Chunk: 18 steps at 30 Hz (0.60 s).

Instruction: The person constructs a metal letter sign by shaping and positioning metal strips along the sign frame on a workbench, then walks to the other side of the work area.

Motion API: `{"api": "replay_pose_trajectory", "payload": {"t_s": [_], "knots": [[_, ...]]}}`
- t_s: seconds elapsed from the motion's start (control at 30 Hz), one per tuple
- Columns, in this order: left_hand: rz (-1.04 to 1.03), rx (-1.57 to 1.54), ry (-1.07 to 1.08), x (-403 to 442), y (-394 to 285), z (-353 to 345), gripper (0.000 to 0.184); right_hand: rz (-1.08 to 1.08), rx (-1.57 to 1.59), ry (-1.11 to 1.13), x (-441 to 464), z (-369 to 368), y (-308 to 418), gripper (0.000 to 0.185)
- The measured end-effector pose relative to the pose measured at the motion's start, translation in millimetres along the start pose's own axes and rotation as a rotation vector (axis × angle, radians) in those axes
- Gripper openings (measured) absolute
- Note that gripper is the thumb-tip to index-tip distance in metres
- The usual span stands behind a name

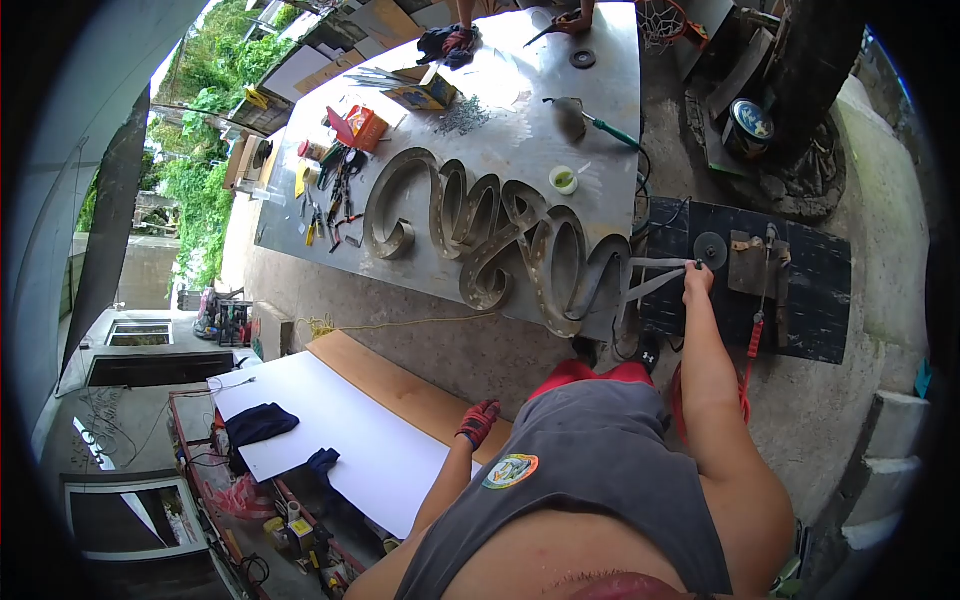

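Observation:
My right hand (698, 280), bare, is closed on the end of a pale metal strip (655, 283) at the right edge of the metal table (380, 100). The strip runs back to the large script-shaped metal lettering (485, 235), which lies on the table. Just beyond the hand is a dark round disc (711, 250) on the black board. My left hand (479, 424), in a red and black glove, hangs low beside my body, near the wooden board; its fingers look curled, but whether they hold anything is unclear.
Hand tools (335, 190), a red box (366, 128), a white cup (563, 180) and a green-handled iron (610, 130) lie on the table. At its far edge are a co-worker's hands (460, 42). A white panel (330, 430) stands left of me; a red hose (745, 385) lies right.

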<state>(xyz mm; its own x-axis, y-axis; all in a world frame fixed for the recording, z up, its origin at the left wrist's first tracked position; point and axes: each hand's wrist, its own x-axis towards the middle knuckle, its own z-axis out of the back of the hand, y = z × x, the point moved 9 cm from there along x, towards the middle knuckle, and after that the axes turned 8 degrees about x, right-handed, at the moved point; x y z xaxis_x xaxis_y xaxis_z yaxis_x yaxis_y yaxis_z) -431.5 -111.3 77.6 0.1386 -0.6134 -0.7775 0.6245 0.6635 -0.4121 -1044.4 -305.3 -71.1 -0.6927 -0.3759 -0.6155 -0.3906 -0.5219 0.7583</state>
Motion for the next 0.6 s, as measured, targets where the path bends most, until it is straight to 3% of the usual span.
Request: {"api": "replay_pose_trajectory", "payload": {"t_s": [0.6], "knots": [[-0.004,-0.012,-0.002,-1,-14,1,0.040,0.001,0.047,0.023,17,-1,-18,0.024]]}}
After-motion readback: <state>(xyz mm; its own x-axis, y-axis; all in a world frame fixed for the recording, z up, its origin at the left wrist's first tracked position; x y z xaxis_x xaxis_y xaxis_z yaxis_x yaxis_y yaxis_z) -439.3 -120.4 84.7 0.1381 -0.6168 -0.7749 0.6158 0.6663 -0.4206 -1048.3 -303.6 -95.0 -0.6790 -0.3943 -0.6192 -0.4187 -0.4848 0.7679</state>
